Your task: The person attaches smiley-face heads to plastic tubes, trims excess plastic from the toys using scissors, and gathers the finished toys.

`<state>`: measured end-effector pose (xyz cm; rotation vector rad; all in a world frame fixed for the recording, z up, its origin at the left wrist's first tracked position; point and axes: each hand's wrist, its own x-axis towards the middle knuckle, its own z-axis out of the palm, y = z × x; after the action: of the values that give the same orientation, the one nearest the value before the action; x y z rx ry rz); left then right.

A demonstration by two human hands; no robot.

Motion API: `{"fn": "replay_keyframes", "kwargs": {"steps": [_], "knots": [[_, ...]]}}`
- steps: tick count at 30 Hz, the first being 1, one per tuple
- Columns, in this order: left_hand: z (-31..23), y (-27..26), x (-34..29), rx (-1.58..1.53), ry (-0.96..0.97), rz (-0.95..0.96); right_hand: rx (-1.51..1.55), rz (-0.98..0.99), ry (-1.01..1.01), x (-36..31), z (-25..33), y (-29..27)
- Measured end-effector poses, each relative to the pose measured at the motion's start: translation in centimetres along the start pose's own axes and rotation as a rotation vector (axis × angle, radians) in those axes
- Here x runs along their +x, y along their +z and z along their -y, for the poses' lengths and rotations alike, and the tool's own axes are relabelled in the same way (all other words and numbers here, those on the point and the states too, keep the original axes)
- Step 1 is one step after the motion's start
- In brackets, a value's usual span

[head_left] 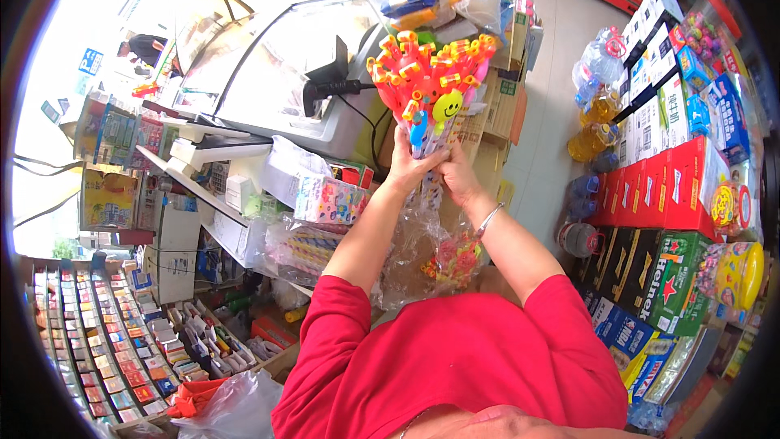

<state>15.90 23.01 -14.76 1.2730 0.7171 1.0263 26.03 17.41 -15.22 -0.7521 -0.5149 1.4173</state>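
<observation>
Both of my hands are closed around the lower stems of a bundle of plastic toy sticks (pixel 431 73), held upright in front of me. The sticks have clear stems and red heads with yellow-orange tips. A yellow-green smiley figure (pixel 447 107) and a blue figure (pixel 418 128) stand out at the front. My left hand (pixel 410 164) grips from the left, its thumb across the stems. My right hand (pixel 461 175) presses in from the right, touching the left. Below them hangs or lies a crumpled clear plastic bag (pixel 414 256), with more red and yellow pieces (pixel 453 260) showing through.
To the left are a glass-sided counter case (pixel 264 73), a black scanner-like device (pixel 325 89), a colourful tissue-like pack (pixel 329 199) and a slanted rack of small boxes (pixel 101 341). Stacked cartons (pixel 650 183) and large bottles (pixel 591 142) line the right side, beside a tiled floor (pixel 536 138).
</observation>
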Motion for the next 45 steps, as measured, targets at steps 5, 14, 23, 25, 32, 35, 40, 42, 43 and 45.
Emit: {"fn": "replay_keyframes", "kwargs": {"steps": [5, 14, 23, 25, 32, 35, 40, 42, 43, 45], "knots": [[-8.2, 3.4, 3.4, -0.028, 0.275, 0.091, -0.212, 0.155, -0.208, 0.1, 8.0, 4.3], [-18.4, 10.2, 1.0, -0.309, 0.032, 0.003, -0.529, 0.303, -0.273, -4.6, 16.5, 6.7], [-11.0, 15.1, -10.2, -0.483, -0.360, -0.143, -0.280, 0.197, 0.236, -15.1, 13.1, -3.2], [-9.0, 15.7, -12.7, -0.453, -0.414, -0.140, -0.261, 0.214, 0.304, -17.0, 13.8, -4.1], [-8.6, 18.1, -17.3, -0.393, -0.293, -0.049, -0.388, 0.264, 0.272, -21.4, 14.1, -5.5], [-8.7, 18.8, -18.4, -0.474, -0.289, -0.050, -0.407, 0.214, 0.181, -23.7, 14.9, -3.4], [-9.0, 21.1, -19.6, -0.649, -0.325, -0.027, -0.463, 0.214, 0.119, -27.4, 16.9, -3.4], [-9.3, 22.0, -19.7, -0.608, -0.303, 0.056, -0.408, 0.091, 0.056, -28.2, 17.6, -2.5], [-9.3, 22.4, -19.5, -0.575, -0.295, 0.092, -0.377, 0.041, 0.021, -28.1, 18.0, -2.2], [-9.4, 23.3, -19.2, -0.513, -0.272, 0.157, -0.391, -0.073, -0.042, -27.6, 18.4, -2.6]]}}
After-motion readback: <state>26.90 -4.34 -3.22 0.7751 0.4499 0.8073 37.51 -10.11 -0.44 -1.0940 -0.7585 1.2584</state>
